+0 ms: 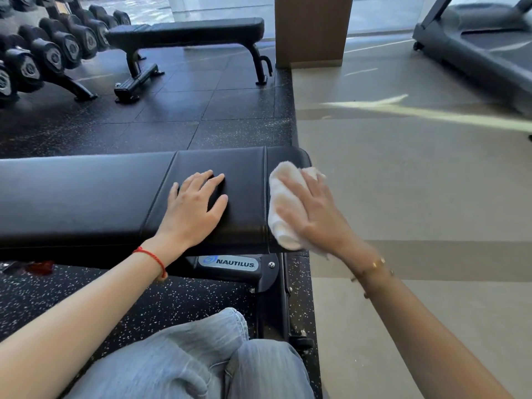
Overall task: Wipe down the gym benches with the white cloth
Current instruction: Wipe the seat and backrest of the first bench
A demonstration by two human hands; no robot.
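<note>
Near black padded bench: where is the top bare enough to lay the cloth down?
The near black padded bench is bare left of the stitched seam, out to the frame's left edge. The right end is crowded: left hand flat on the middle panel, right hand pressing the white terry cloth.

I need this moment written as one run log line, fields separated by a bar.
step: wiping near bench | right hand: presses white cloth on right end | left hand: flat on pad | far bench: untouched
</note>
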